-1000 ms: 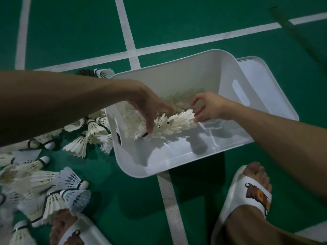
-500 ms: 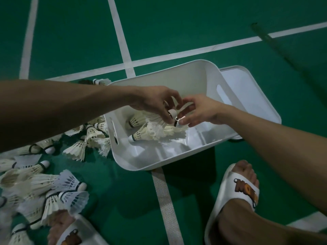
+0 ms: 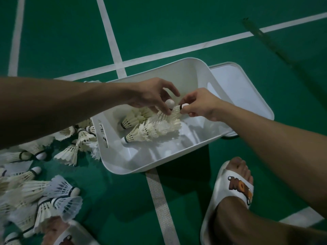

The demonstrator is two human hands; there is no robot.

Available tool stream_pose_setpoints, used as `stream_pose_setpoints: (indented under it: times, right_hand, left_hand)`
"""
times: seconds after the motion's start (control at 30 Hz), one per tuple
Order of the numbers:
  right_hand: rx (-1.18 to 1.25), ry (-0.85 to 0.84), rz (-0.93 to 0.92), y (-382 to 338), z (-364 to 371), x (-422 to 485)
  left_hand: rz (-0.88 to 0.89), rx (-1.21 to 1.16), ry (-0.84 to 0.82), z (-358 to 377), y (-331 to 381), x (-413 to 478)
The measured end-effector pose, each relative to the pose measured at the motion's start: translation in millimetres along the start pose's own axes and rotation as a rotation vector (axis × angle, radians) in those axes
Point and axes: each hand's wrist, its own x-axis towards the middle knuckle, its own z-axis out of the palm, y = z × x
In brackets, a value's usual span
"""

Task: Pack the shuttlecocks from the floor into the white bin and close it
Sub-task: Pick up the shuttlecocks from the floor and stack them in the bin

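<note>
Pinching the dark-banded cork of a white feather shuttlecock [image 3: 177, 111] between thumb and fingertips, my right grip [image 3: 198, 105] hangs over the open white plastic bin [image 3: 123, 167]. The feathers fan out from that grip toward eight o'clock. My left grip [image 3: 152, 96] sits just at nine o'clock of the right one, close beside it. Its fingers curl round a second feather shuttlecock [image 3: 169, 103], whose round white cork shows between finger and thumb.

Below both grips, toward seven o'clock, nested rows of pale shuttlecocks [image 3: 141, 131] lie on their sides on the bin's bottom, corks pointing to eight o'clock. The flat white lid [image 3: 238, 89] lies at two o'clock of the bin, its near edge hidden behind the bin's wall.

A heap of loose shuttlecocks [image 3: 65, 152] spreads over the green court floor [image 3: 177, 32] from nine to seven o'clock of the bin, the nearest right against its wall. My white slide sandal [image 3: 230, 184] stands at five o'clock of the bin.
</note>
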Motion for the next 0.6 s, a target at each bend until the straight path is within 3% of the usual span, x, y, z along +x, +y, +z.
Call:
stream_pose_setpoints:
  times: [0.37, 0.6]
  right_hand:
    - [-0.034, 0.195, -0.037, 3, -8, -5]
    - [-0.501, 0.236, -0.127, 7, -17, -8]
  left_hand:
    - [-0.016, 0.189, 0.001, -2, -8, -2]
    - [0.025, 0.6, -0.119, 13, -22, 11]
